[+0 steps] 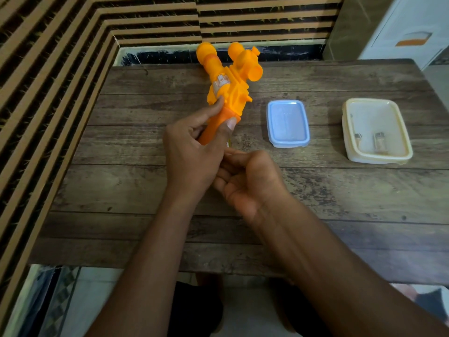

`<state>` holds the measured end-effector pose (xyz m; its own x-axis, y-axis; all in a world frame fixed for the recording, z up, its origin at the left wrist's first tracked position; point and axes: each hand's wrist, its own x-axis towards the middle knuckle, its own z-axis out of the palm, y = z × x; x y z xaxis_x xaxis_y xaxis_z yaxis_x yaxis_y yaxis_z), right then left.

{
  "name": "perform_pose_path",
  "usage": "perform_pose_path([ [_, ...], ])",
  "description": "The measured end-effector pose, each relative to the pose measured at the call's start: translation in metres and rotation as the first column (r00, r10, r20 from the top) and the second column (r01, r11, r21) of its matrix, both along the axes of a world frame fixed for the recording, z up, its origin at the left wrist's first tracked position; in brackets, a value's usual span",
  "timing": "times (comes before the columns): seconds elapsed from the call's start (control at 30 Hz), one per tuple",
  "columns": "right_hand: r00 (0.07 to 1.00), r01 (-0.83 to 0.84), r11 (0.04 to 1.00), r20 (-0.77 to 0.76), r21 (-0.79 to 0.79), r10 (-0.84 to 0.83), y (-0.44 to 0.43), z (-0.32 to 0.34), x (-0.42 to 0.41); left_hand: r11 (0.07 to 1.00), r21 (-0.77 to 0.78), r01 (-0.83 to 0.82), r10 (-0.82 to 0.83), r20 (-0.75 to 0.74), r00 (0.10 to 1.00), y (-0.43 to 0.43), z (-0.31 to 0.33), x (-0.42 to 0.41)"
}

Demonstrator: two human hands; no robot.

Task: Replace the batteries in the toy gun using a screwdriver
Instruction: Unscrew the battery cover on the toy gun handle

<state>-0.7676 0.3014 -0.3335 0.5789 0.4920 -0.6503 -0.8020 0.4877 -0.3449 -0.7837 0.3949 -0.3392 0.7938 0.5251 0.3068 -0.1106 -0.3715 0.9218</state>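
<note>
Gripping the darker orange handle of the toy gun [230, 88], the left hand [192, 154] is sitting just left of the frame's centre. Its thumb is pressing flat on the handle's near face and its forefinger is reaching up onto the paler body. The gun is being held off the desk [121, 190], tilted, with its muzzle and bulbous top pointing toward the upper middle of the frame.

Just below and to the right, the right hand [247, 181] is curling its fingers in toward the butt of the handle and touching the edge of the left hand. Whether those fingers are pinching anything is hidden, so I cannot tell if it is clamped on a tool or closed on nothing. A yellowish sliver [229, 143] is showing between the two hands, too small to name as the screwdriver.

Judging by its hollow moulded look, the toy is probably light and stiff, and its smooth plastic may be slippery under a twisting load. The thick handle is looking like the soundest place to take hold, leaving the body's thin fins and sticker alone.

Further right on the desk, a blue-lidded box [288, 122] is lying flat. Beyond it, well apart, a cream tray [379, 115] is holding two small items [379, 139], possibly batteries.
</note>
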Motion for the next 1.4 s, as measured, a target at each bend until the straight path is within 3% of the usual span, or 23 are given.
perform_pose_path([
  [0.37,1.0,-0.015,1.0,-0.015,-0.006,0.015,-0.004,0.007,0.001,0.992,-0.128,-0.012,0.016,0.034,0.999,0.0,0.005,0.0],
  [0.57,0.99,-0.083,0.994,0.111,-0.07,0.09,-0.001,0.002,0.005,0.952,-0.292,-0.091,0.108,0.041,0.993,0.001,0.006,0.0],
  [0.67,0.956,-0.117,0.967,0.238,-0.228,0.172,-0.007,0.005,0.012,0.921,-0.362,-0.142,0.165,0.035,0.986,-0.001,0.009,-0.002],
  [0.8,0.735,-0.026,0.771,0.511,-0.637,0.446,-0.029,0.015,0.032,0.843,-0.507,-0.183,0.23,0.031,0.973,-0.013,0.016,-0.006],
  [0.87,0.597,0.053,0.62,0.523,-0.783,0.609,-0.037,0.015,0.038,0.8,-0.567,-0.196,0.25,0.019,0.968,-0.021,0.017,-0.008],
  [0.93,0.472,0.044,0.467,0.43,-0.883,0.77,-0.042,0.013,0.04,0.776,-0.595,-0.208,0.266,0.009,0.964,-0.026,0.018,-0.008],
  [1.03,0.321,-0.074,0.294,0.257,-0.953,0.912,-0.047,0.009,0.039,0.758,-0.604,-0.247,0.32,0.014,0.947,-0.026,0.019,-0.007],
  [1.13,0.18,-0.086,0.151,0.134,-0.985,0.975,-0.048,0.011,0.038,0.726,-0.62,-0.297,0.374,-0.007,0.927,-0.018,0.018,-0.007],
  [1.23,0.062,-0.116,0.063,0.056,-0.991,0.997,-0.048,0.015,0.039,0.68,-0.653,-0.332,0.398,-0.052,0.916,-0.011,0.015,-0.008],
  [1.4,-0.046,-0.142,-0.028,-0.022,-0.989,0.999,-0.05,0.017,0.043,0.527,-0.735,-0.426,0.46,-0.174,0.87,0.003,0.004,-0.006],
])
